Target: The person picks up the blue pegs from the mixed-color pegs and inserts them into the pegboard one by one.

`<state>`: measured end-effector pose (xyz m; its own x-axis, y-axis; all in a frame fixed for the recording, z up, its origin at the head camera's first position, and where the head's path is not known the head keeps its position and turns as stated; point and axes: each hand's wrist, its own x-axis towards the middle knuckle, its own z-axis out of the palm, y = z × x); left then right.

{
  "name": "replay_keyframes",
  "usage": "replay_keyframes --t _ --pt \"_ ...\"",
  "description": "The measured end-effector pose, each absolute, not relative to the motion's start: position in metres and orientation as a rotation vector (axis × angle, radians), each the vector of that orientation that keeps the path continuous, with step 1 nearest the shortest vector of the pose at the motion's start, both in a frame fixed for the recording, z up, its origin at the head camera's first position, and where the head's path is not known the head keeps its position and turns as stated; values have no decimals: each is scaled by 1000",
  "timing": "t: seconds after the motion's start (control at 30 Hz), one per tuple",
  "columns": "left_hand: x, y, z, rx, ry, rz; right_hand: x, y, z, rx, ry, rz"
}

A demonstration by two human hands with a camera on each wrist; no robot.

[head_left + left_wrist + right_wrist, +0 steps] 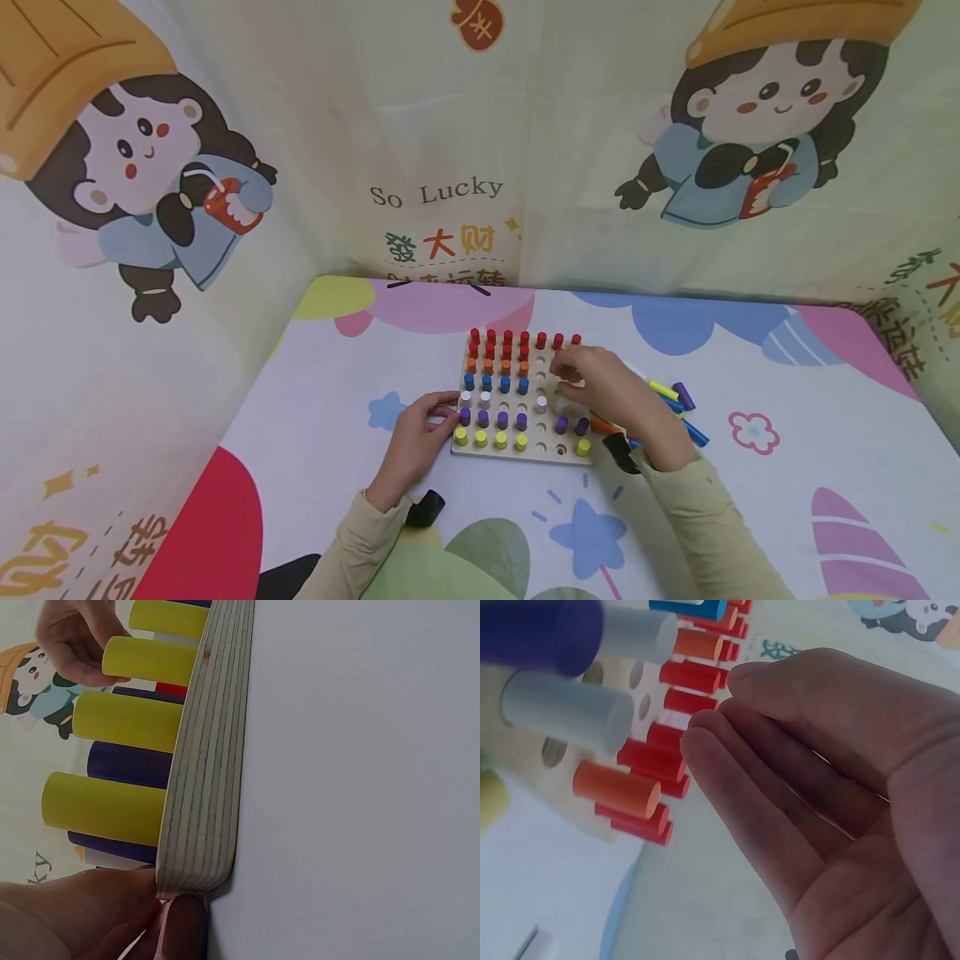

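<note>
My left hand (415, 429) is resting its fingers against the left edge of the wooden board (204, 765), which is lying on the table (315, 467) before me. My right hand (606, 383) is hovering over its right side, loosely curved, holding nothing. Red pegs (507, 337), orange pegs (488, 366), blue pegs (505, 384), white pegs (485, 399), purple pegs (502, 420) and yellow pegs (127, 722) are standing in its holes (561, 450); loose pegs (696, 432) are lying to the right.

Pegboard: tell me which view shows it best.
The head view: nearly the whole pegboard appears, partly behind the right hand. Left wrist shows its edge close up; right wrist, only part of its pegged face.
</note>
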<state>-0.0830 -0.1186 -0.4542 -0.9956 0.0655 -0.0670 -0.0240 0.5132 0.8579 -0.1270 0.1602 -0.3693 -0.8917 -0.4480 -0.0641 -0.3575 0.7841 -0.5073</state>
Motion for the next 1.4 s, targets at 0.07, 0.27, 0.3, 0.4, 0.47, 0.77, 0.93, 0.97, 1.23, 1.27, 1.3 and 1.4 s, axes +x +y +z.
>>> replay_keyframes --t 0.07,0.27,0.3,0.4,0.47,0.77,0.93,0.97,1.23,1.27,1.3,1.4 --pt "-83 -119 -454 34 2652 1505 -125 163 -369 -636 2797 -746" --pt "-84 -120 -455 42 2655 1507 -122 173 -367 -632 2818 -755" --pt "-84 -120 -454 50 2658 1510 -121 175 -367 -633 2822 -756" --pt "-84 -120 -454 69 2667 1516 -120 181 -367 -651 2832 -760" --pt "-84 -120 -454 74 2673 1517 -119 185 -367 -645 2830 -766" --pt "-85 -121 -454 54 2666 1509 -118 200 -370 -622 2842 -774" --pt "-85 -121 -456 57 2669 1507 -118 208 -372 -595 2834 -790" --pt "-85 -121 -456 57 2669 1507 -118 210 -373 -584 2832 -789" --pt "-85 -121 -457 51 2675 1497 -114 223 -383 -573 2846 -785" --pt "-85 -121 -457 49 2675 1496 -114 225 -384 -583 2852 -785" --pt "-85 -121 -457 50 2677 1493 -113 227 -385 -587 2857 -784" --pt "-86 -121 -457 47 2677 1494 -112 232 -387 -585 2862 -779"
